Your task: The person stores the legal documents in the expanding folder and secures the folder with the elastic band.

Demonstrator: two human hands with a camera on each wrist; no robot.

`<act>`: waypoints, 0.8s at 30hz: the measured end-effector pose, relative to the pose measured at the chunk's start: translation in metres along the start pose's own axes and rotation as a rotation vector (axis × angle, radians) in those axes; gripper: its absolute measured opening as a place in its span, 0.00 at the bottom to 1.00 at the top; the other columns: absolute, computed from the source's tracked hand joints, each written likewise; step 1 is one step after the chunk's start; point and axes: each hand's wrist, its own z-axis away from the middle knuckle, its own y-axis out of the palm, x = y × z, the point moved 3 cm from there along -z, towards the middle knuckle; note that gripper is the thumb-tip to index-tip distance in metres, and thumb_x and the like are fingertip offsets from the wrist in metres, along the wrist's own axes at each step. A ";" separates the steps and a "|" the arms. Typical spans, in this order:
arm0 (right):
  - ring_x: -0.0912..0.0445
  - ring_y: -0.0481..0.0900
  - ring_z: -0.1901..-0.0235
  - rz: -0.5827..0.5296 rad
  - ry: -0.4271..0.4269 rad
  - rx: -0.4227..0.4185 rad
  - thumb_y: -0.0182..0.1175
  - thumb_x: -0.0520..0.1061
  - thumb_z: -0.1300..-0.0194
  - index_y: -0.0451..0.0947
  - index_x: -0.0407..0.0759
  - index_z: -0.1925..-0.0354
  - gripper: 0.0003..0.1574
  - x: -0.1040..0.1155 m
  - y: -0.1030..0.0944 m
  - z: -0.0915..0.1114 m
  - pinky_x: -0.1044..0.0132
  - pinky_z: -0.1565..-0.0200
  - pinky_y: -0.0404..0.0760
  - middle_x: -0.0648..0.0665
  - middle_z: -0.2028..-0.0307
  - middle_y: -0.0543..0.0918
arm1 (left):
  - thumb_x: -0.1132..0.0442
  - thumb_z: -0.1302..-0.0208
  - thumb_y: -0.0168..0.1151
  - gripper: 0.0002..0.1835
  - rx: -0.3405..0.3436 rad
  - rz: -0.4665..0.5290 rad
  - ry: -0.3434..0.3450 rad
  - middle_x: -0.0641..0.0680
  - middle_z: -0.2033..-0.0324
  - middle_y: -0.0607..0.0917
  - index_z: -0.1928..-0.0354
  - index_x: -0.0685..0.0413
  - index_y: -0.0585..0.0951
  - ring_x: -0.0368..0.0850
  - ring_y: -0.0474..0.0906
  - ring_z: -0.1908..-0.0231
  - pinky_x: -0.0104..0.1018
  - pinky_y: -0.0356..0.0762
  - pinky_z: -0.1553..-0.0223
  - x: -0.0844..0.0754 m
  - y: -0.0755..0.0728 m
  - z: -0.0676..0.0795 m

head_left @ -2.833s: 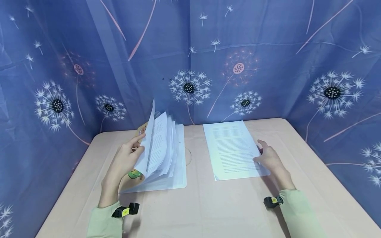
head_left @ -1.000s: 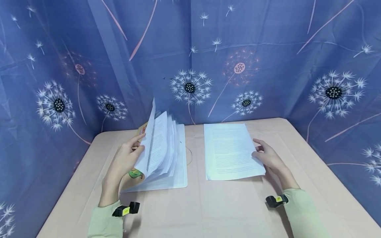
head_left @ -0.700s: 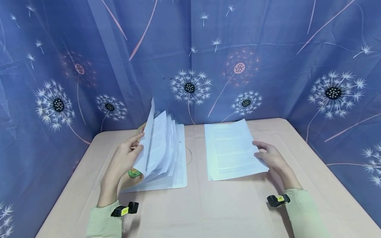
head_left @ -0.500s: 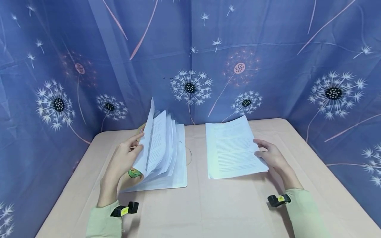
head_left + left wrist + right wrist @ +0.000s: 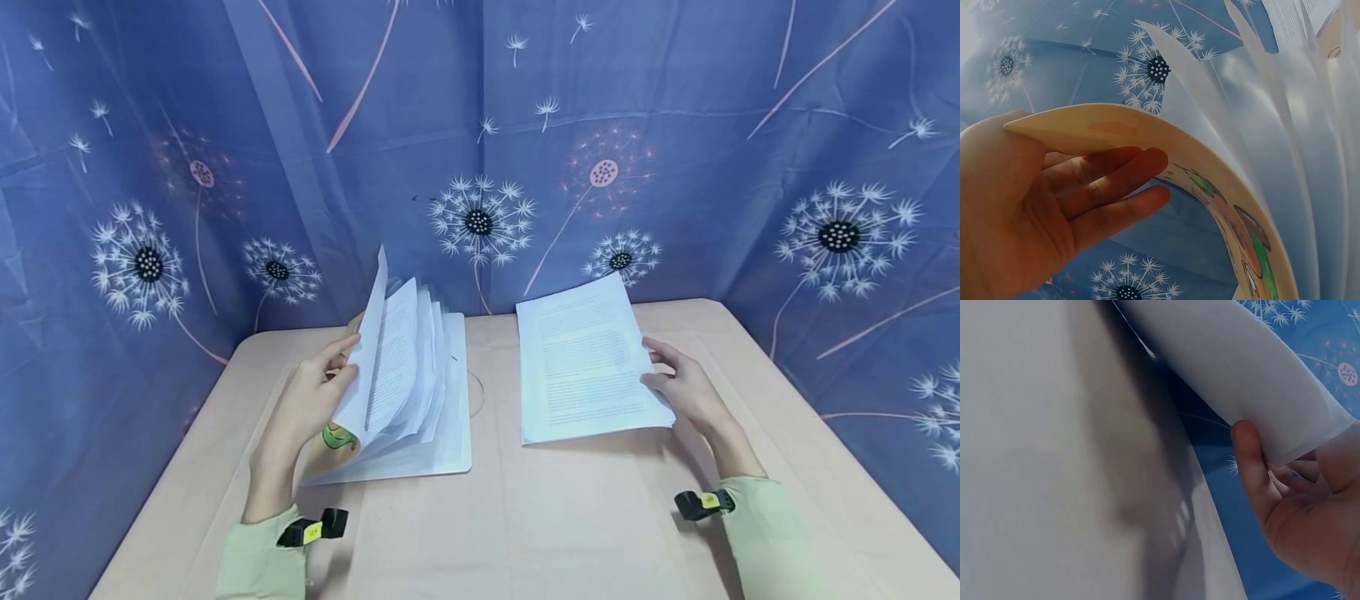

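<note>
A folder point(image 5: 453, 442) with a tan cartoon-printed cover and clear pockets full of printed sheets lies on the left, its front part raised. My left hand point(image 5: 306, 404) holds that raised part by its left edge. In the left wrist view, the bent cover point(image 5: 1113, 128) lies between the thumb and fingers of the left hand point(image 5: 1079, 206). To the right, my right hand point(image 5: 690, 387) pinches the right edge of a few printed sheets of paper point(image 5: 585, 358). They tilt up off the table, as the underside of the paper point(image 5: 1241, 375) in the right wrist view shows.
Both things are on a table point(image 5: 510, 533) with a pale pinkish cover. A blue dandelion-print curtain point(image 5: 390, 208) surrounds its back and sides. A thin cord loop point(image 5: 482, 390) sticks out from the folder's right edge. Each wrist wears a small black camera point(image 5: 313, 529).
The right hand has taken hold of the sheets' right edge and lifted them; their far right corner now stands higher, against the curtain. The left hand and the folder have barely moved.
</note>
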 end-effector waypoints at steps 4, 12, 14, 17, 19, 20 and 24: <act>0.65 0.81 0.61 -0.039 -0.012 -0.012 0.53 0.32 0.31 0.50 0.38 0.22 0.43 0.001 0.000 -0.001 0.70 0.63 0.82 0.28 0.42 0.71 | 0.61 0.26 0.48 0.26 -0.001 0.000 0.005 0.58 0.61 0.76 0.27 0.50 0.68 0.47 0.70 0.70 0.36 0.68 0.71 0.001 0.000 0.000; 0.66 0.82 0.62 -0.067 -0.021 -0.008 0.53 0.35 0.29 0.52 0.38 0.23 0.41 0.002 0.001 0.000 0.68 0.65 0.82 0.28 0.42 0.71 | 0.60 0.26 0.49 0.26 -0.005 0.004 0.016 0.56 0.63 0.75 0.28 0.50 0.68 0.42 0.66 0.76 0.36 0.66 0.74 0.001 -0.001 0.000; 0.66 0.82 0.63 -0.078 -0.018 -0.005 0.53 0.35 0.28 0.52 0.38 0.23 0.40 0.003 0.000 0.000 0.68 0.65 0.82 0.28 0.42 0.71 | 0.60 0.26 0.49 0.26 -0.002 0.009 0.019 0.57 0.64 0.75 0.28 0.50 0.68 0.42 0.65 0.77 0.36 0.66 0.74 0.001 -0.002 0.000; 0.66 0.82 0.63 -0.098 -0.005 0.001 0.52 0.36 0.28 0.51 0.39 0.23 0.40 0.004 0.000 0.000 0.67 0.64 0.83 0.31 0.42 0.71 | 0.60 0.26 0.49 0.26 -0.009 0.004 0.021 0.57 0.63 0.76 0.28 0.50 0.69 0.43 0.67 0.75 0.36 0.67 0.73 0.001 -0.003 0.000; 0.66 0.82 0.62 -0.105 0.001 0.005 0.52 0.37 0.27 0.50 0.40 0.22 0.40 0.005 -0.001 0.000 0.67 0.64 0.83 0.32 0.42 0.70 | 0.60 0.26 0.49 0.26 -0.016 0.000 0.019 0.57 0.62 0.77 0.28 0.50 0.69 0.44 0.69 0.74 0.36 0.68 0.73 0.002 -0.003 0.000; 0.66 0.82 0.62 -0.110 0.004 0.009 0.51 0.37 0.27 0.50 0.41 0.22 0.40 0.005 -0.001 0.001 0.67 0.64 0.83 0.32 0.42 0.70 | 0.60 0.26 0.49 0.26 -0.020 -0.005 0.020 0.57 0.61 0.77 0.28 0.50 0.69 0.45 0.70 0.72 0.36 0.68 0.73 0.002 -0.003 0.000; 0.65 0.83 0.61 -0.130 0.010 0.022 0.51 0.37 0.26 0.49 0.43 0.22 0.41 0.008 -0.001 0.001 0.66 0.63 0.84 0.33 0.42 0.70 | 0.60 0.26 0.49 0.26 -0.025 -0.025 0.016 0.57 0.61 0.77 0.28 0.50 0.69 0.47 0.71 0.71 0.37 0.69 0.71 0.003 -0.004 0.000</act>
